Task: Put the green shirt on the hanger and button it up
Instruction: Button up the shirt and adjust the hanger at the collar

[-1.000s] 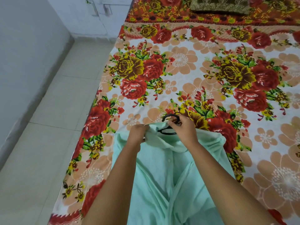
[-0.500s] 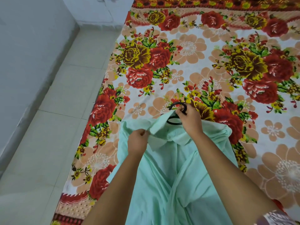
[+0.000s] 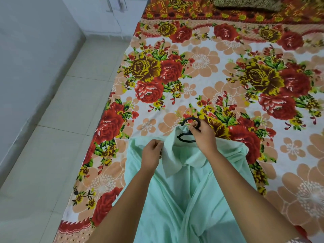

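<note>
Since the green shirt (image 3: 175, 199) is thin, limp cloth that sags into folds wherever nothing holds it, it probably weighs very little and will bunch and slide rather than keep a shape. It lies front up on the flowered bed sheet (image 3: 201, 76), near the edge by the tiled floor (image 3: 43, 155), with its collar (image 3: 171, 162) end away from the person and its lower part running out of view under the forearms. The black hanger (image 3: 185, 137) is the only stiff thing. Its hook and a loop of its neck stick out of the neck opening, but cloth hides its shoulders, so I cannot tell how well they sit inside. The right hand (image 3: 204, 137) has its fingers (image 3: 194, 126) curled round the hanger just below the hook, a sound place to steady it. The left hand (image 3: 151, 155) pinches the cloth beside the collar, fingers (image 3: 157, 142) closed on the fabric. For buttoning, the firmer doubled front edges look the best places to take hold, as single cloth would likely stretch and slip
</note>
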